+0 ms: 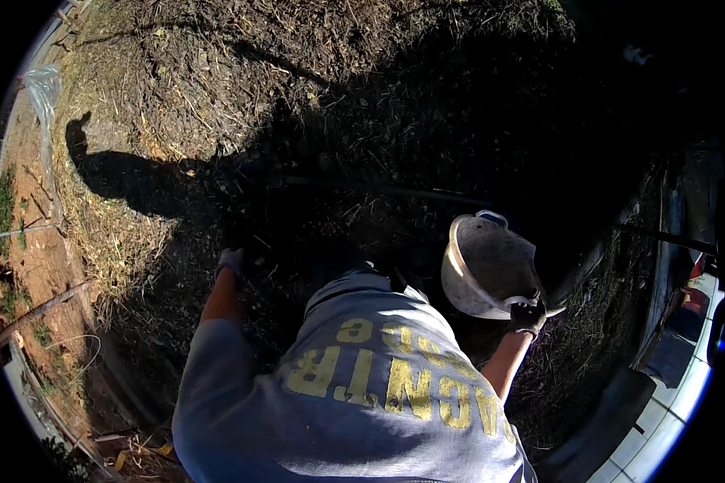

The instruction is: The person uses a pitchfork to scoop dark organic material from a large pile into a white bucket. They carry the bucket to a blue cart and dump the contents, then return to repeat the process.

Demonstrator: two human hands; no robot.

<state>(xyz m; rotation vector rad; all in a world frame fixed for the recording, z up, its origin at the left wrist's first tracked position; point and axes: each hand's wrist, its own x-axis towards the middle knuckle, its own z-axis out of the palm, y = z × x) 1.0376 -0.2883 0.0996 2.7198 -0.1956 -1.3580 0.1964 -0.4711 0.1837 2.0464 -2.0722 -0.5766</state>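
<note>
My right hand (528,316), in a dark glove, is closed on the near handle of a whitish, dirt-stained plastic tub (464,283). The tub tilts to the right of my body, its wide mouth showing a shaded inside and a second handle on the far rim. My left hand (231,261), in a greyish glove, hangs low beside my body over the shaded straw and plant litter (157,310). Its fingers are lost in the shadow, so I cannot make out whether they hold anything.
A large heap of straw and dry plant matter (209,72) fills the far side, partly under my shadow. A thin pole (387,190) lies across it. Clear plastic sheeting (44,92) and reddish soil (36,201) are at left. Pale tiles (656,419) border the right.
</note>
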